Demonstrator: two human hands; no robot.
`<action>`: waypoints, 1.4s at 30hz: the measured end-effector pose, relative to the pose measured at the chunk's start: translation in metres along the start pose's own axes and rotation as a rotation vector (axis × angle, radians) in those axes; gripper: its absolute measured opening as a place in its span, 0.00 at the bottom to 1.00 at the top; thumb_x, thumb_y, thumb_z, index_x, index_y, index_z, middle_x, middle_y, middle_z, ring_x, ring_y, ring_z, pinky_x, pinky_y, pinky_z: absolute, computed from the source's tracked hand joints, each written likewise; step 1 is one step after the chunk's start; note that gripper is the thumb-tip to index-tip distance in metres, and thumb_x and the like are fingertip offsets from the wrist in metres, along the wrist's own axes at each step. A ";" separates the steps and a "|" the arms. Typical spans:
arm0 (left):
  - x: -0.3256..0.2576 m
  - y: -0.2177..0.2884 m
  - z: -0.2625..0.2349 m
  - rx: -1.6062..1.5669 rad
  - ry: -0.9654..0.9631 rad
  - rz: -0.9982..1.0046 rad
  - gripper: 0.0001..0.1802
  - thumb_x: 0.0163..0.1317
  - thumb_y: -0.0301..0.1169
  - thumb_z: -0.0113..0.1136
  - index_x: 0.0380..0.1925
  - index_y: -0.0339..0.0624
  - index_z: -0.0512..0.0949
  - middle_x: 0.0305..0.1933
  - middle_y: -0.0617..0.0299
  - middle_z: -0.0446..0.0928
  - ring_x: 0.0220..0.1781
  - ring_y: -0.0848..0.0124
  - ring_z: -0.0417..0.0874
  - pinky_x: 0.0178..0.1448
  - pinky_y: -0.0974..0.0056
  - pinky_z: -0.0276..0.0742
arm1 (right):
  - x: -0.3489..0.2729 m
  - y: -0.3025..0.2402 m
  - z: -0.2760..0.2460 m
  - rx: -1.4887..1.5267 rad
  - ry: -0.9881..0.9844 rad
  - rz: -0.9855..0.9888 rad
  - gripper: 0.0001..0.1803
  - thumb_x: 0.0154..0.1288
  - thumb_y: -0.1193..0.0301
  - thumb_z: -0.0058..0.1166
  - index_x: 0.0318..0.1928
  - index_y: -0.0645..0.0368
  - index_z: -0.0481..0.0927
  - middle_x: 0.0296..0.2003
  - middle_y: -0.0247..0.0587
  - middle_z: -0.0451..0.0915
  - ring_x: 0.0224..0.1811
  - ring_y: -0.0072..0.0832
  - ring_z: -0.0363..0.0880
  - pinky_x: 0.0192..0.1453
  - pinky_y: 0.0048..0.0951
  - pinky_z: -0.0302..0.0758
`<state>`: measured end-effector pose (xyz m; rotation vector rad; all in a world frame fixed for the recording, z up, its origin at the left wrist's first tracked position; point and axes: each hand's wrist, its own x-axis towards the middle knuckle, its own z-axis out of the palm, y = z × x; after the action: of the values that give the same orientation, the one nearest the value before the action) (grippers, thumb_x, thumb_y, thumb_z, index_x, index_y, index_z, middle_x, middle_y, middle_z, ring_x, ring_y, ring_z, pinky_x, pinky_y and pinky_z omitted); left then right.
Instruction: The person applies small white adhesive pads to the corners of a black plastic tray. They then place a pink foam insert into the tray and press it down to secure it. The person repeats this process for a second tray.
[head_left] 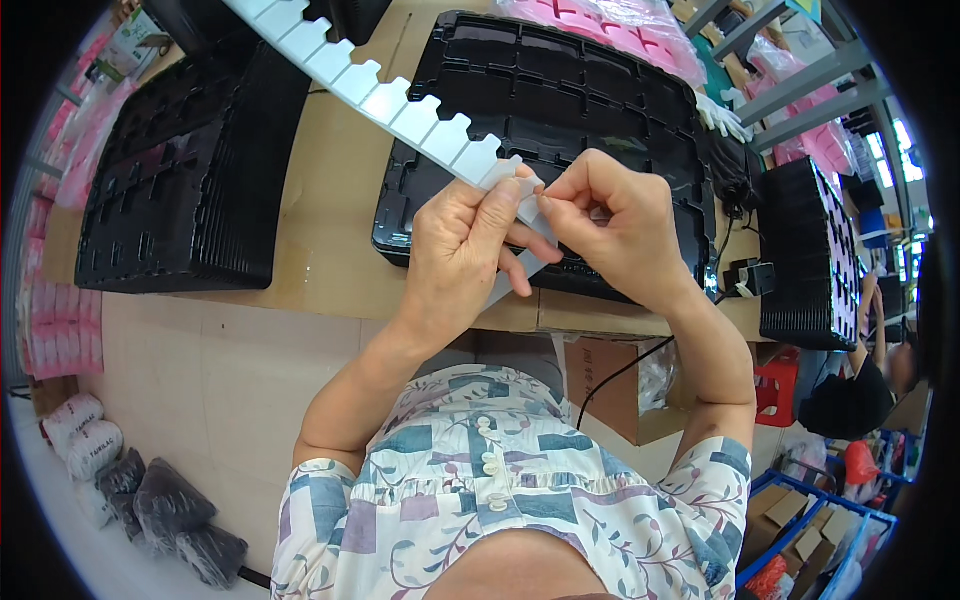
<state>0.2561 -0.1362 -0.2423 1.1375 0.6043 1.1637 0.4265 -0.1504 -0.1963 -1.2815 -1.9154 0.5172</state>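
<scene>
A long white strip [390, 103] with a row of notched tabs along one edge slants from the upper left down to my hands, over a black plastic tray [640, 110]. My left hand [462, 238] grips it near its lower end, thumb on top and the other fingers beneath or spread past it. At that same end, the thumb and forefinger of my right hand [625, 225] are pinched together on the strip's edge. Whatever small part lies between those fingertips is hidden. Below my left fingers, a pale tail of the strip hangs toward the table edge.
Stacks of black trays stand at left [190, 180] and right [810, 255] of the cardboard-covered table [335, 200]. Pink packaged items [630, 35] lie behind. A black cable [630, 365] hangs over the front edge near a cardboard box [610, 390]. Another person [850, 400] is at far right.
</scene>
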 end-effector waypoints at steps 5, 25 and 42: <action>0.004 -0.008 0.007 0.424 0.044 0.256 0.16 0.77 0.32 0.45 0.51 0.32 0.77 0.41 0.53 0.84 0.33 0.71 0.87 0.32 0.70 0.83 | -0.009 0.005 0.002 -0.608 0.124 -0.794 0.06 0.56 0.81 0.59 0.29 0.62 0.74 0.21 0.34 0.73 0.18 0.26 0.74 0.20 0.26 0.71; 0.001 -0.015 0.000 0.426 -0.023 0.179 0.24 0.54 0.17 0.66 0.52 0.32 0.72 0.40 0.58 0.79 0.34 0.75 0.80 0.40 0.71 0.77 | -0.004 -0.001 -0.037 0.448 -0.071 0.345 0.04 0.63 0.73 0.60 0.34 0.60 0.80 0.20 0.21 0.74 0.19 0.09 0.69 0.19 0.15 0.60; 0.006 -0.001 -0.025 0.305 -0.113 -0.008 0.10 0.55 0.16 0.62 0.37 0.37 0.80 0.39 0.59 0.78 0.42 0.72 0.76 0.46 0.67 0.71 | 0.086 0.206 -0.184 -0.546 -0.228 0.169 0.09 0.65 0.66 0.56 0.35 0.59 0.76 0.22 0.40 0.71 0.27 0.29 0.69 0.34 0.32 0.68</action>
<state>0.2372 -0.1212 -0.2515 1.4487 0.7137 1.0144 0.6742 -0.0016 -0.1908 -1.8049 -2.2423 0.2308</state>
